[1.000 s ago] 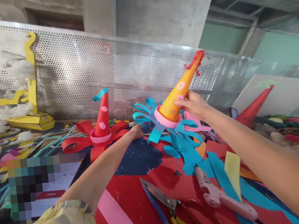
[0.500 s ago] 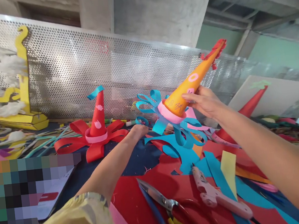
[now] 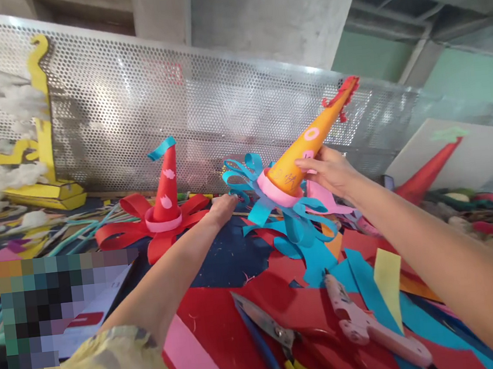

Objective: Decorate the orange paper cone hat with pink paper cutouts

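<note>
The orange cone (image 3: 287, 172), ringed by a pink band (image 3: 275, 194), is gripped by the right hand (image 3: 332, 171); left of it, the left hand (image 3: 222, 209) is extended (finger state cannot be told).

Yellow sleeve (image 3: 124, 361) with grey patches

From my head, one camera looks forward and down along my forearms (image 3: 414, 231), near enough that they reach in from the lower corners. My fingers (image 3: 305, 163) sit around mid-view, the worktop (image 3: 230, 259) nearer than them, the perforated metal screen (image 3: 130, 132) beyond.
</note>
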A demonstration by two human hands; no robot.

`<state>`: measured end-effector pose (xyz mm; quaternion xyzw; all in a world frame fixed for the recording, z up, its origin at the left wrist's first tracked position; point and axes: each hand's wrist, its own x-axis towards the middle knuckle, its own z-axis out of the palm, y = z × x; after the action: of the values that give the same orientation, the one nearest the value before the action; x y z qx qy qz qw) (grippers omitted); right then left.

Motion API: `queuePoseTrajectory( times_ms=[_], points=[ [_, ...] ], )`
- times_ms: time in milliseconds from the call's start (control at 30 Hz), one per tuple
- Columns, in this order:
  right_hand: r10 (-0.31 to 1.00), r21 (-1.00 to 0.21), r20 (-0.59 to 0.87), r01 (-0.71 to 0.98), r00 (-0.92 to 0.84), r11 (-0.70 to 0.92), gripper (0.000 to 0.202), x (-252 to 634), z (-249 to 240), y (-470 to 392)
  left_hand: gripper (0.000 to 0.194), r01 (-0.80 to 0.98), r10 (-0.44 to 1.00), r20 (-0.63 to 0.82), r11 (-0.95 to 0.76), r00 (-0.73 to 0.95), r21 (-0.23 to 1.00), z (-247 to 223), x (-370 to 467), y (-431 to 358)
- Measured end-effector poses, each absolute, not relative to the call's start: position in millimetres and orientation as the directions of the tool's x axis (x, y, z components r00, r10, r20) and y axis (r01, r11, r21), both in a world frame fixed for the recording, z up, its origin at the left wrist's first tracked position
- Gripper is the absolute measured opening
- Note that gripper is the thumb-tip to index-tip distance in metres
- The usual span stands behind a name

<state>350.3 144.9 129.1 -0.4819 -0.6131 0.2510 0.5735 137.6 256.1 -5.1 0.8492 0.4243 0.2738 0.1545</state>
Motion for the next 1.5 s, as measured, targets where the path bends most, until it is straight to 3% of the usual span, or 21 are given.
queuePoseTrajectory(
  times_ms=[233, 333, 500, 933, 1100, 1500],
  points=[
    [0.913, -0.842, 0.406, 0.401, 0.033, 0.360, 0.034, 332.5, 109.1, 162.4, 0.034, 0.722, 0.930, 0.247, -0.366, 0.271, 0.587, 2.0, 83.9, 236.3],
    [0.935, -0.833, 0.352, 0.445, -0.032, 0.329, 0.034, 318.6, 92.5, 166.7, 0.014, 0.703, 0.942, 0.309, -0.309, 0.133, 0.641, 3.9, 59.1, 218.0],
    [0.937, -0.794, 0.336, 0.507, -0.095, 0.336, 0.037, 302.1, 70.0, 170.0, 0.028, 0.630, 0.920, 0.392, -0.303, -0.003, 0.715, 7.6, 32.9, 197.8],
    [0.943, -0.742, 0.331, 0.628, 0.039, 0.234, 0.027, 310.3, 47.7, 183.2, 0.024, 0.552, 0.912, 0.401, -0.377, 0.082, 0.744, 14.6, 24.0, 170.2],
    [0.969, -0.774, 0.248, 0.602, 0.002, 0.197, 0.022, 311.0, 41.4, 179.0, 0.022, 0.553, 0.910, 0.397, -0.394, 0.122, 0.734, 20.2, 14.5, 160.7],
    [0.968, -0.805, 0.250, 0.552, -0.019, 0.218, 0.029, 325.3, 21.8, 178.4, 0.028, 0.612, 0.912, 0.385, -0.385, 0.139, 0.691, 11.8, 4.9, 165.4]
  ],
)
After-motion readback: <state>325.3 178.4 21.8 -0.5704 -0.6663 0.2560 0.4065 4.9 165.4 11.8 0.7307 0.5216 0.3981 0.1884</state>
